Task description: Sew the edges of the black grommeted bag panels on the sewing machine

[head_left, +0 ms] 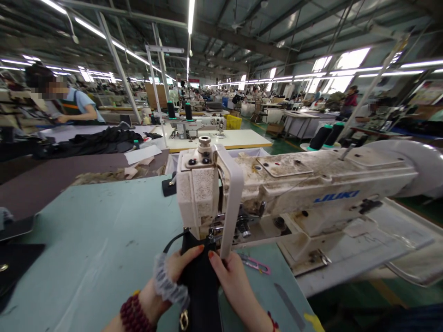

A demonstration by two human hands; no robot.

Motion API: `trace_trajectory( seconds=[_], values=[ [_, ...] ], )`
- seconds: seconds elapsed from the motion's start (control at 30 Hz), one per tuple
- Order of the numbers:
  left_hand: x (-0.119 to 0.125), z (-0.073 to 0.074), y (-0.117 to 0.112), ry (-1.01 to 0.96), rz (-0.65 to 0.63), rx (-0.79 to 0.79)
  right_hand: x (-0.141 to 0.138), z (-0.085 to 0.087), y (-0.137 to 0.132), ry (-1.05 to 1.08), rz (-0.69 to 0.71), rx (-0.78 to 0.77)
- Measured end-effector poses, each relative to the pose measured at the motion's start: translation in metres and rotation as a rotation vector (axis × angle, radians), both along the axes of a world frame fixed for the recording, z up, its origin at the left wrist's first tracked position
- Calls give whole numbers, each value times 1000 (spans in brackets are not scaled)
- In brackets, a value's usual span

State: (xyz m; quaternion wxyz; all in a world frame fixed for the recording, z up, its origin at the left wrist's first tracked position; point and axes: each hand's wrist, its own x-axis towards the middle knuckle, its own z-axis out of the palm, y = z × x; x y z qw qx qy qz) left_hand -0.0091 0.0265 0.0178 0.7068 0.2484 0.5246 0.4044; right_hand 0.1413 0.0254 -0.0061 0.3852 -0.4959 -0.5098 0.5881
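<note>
On the pale green table (104, 240), lower centre of frame, the black piece (200, 290) points lengthwise up toward the sewing machine (199, 193). Left hand (180, 265) and right hand (231, 272) flank it, equally near, both part-closed on it, thumbs on top, fingers mostly hidden.

Glare from overhead tube lights (191, 17)

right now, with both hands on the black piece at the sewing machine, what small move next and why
Perhaps ease the black piece gently forward: its far end lies at the sewing machine, and the left hand and right hand hold it from either side.
</note>
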Motion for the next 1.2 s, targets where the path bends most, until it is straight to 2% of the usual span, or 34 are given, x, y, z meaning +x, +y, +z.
trace_trajectory(
  seconds=[0.1, 0.3, 0.5, 0.67, 0.83, 0.97, 1.13, 1.2],
  values=[
    [7, 4, 8, -31, 47, -75, 1, 0, -1, -16, 10, -18],
    [6, 5, 14, -66, 68, -69, -2, 2, -1, -13, 19, -46],
    [1, 5, 20, 5, 74, -29, -4, 0, -1, 3, 0, -42],
    [1, 12, 21, 46, 11, -31, -6, 5, -3, 10, -3, -32],
    [2, 21, 24, 62, 13, 28, -11, 14, -3, 44, -14, -77],
    [0, 23, 25, 69, -49, 68, -11, 19, -3, 54, -39, -82],
    [0, 23, 24, 70, -71, 73, -20, 12, -4, 59, -41, -97],
    [-1, 21, 25, 69, -70, 64, -19, 10, -5, 49, 5, -104]
  ],
)
